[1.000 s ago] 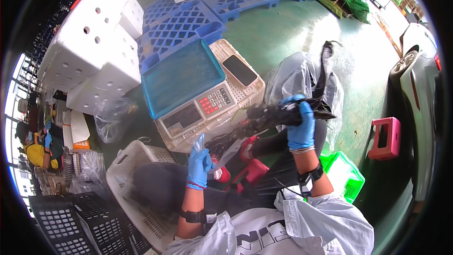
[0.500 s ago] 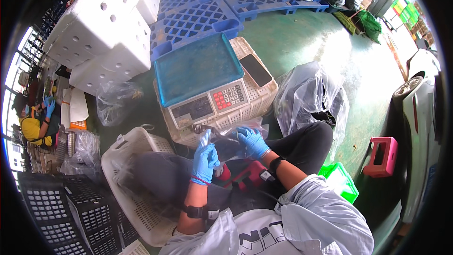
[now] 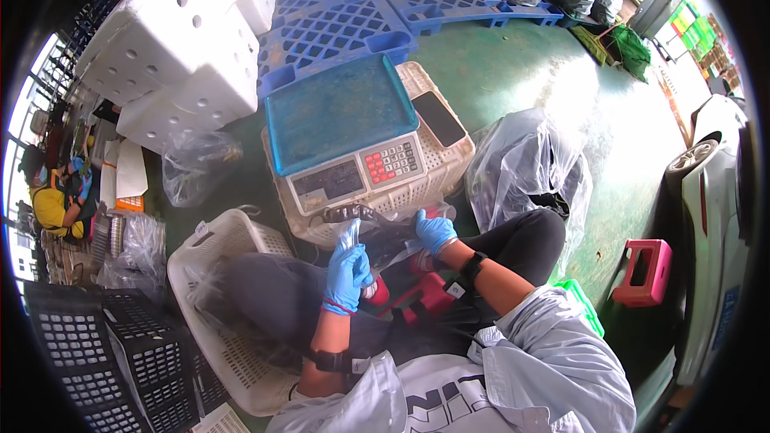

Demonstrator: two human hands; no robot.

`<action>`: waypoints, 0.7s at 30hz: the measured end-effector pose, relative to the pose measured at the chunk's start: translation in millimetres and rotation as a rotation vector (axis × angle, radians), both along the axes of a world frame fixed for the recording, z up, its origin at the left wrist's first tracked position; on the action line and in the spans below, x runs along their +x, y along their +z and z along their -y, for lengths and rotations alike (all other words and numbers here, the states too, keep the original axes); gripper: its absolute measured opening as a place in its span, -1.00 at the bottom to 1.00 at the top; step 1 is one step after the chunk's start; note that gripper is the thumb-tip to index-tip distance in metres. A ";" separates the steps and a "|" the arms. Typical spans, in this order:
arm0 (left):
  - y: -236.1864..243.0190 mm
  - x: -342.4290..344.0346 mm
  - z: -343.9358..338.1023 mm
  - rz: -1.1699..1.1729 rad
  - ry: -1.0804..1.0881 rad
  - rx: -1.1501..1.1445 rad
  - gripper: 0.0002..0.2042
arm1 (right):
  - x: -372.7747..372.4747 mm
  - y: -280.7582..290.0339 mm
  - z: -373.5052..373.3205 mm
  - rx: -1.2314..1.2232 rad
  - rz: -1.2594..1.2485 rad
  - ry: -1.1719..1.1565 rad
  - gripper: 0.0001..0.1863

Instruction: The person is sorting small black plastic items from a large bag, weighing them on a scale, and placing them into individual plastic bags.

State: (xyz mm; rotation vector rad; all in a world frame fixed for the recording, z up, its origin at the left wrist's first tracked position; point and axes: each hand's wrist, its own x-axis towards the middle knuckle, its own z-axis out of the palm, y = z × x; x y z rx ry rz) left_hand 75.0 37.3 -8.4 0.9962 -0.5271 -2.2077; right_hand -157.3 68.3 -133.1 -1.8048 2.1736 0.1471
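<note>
Underfoot, green floor [image 3: 461,72] runs to blue pallets [image 3: 337,30] at top center; white foam boxes [image 3: 152,40] fill the upper left. Below a mid-frame scale [image 3: 341,112], a clear, dark-filled bag [image 3: 388,240] lies between your left hand [image 3: 346,275], which pinches its plastic, and your right hand [image 3: 435,232] at its right side, whose grip cannot be made out.

A thin, crumpled clear plastic bag [image 3: 393,247] stretches between the left hand [image 3: 346,277] and the right hand [image 3: 435,232], a dark, glossy, elongated item [image 3: 353,212] against it, curved at its far end.
</note>
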 end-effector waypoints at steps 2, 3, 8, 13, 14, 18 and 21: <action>9.3 1.8 -1.4 0.020 0.033 -0.020 -0.49 | 14.2 19.7 2.7 0.047 0.260 0.122 -0.49; 6.3 2.8 -1.4 0.021 0.036 -0.022 -0.49 | 19.3 20.5 3.4 0.129 0.414 0.099 -0.46; -1.4 14.0 1.3 0.026 0.023 -0.105 -0.48 | 20.8 38.0 -7.0 0.200 0.321 0.163 -0.54; 5.0 23.6 4.9 0.059 0.066 -0.117 -0.46 | -34.5 77.0 -29.6 -0.064 0.365 0.120 -0.64; 4.2 25.4 6.0 0.054 0.056 -0.135 -0.46 | -46.4 92.3 -37.2 -0.114 0.356 0.119 -0.65; 7.0 15.5 7.0 0.083 0.052 -0.134 -0.46 | -101.0 154.1 -73.1 -0.094 0.194 0.094 -0.73; 7.1 12.3 5.9 0.103 0.069 -0.156 -0.47 | -106.2 183.7 -78.0 -0.020 0.024 0.150 -0.82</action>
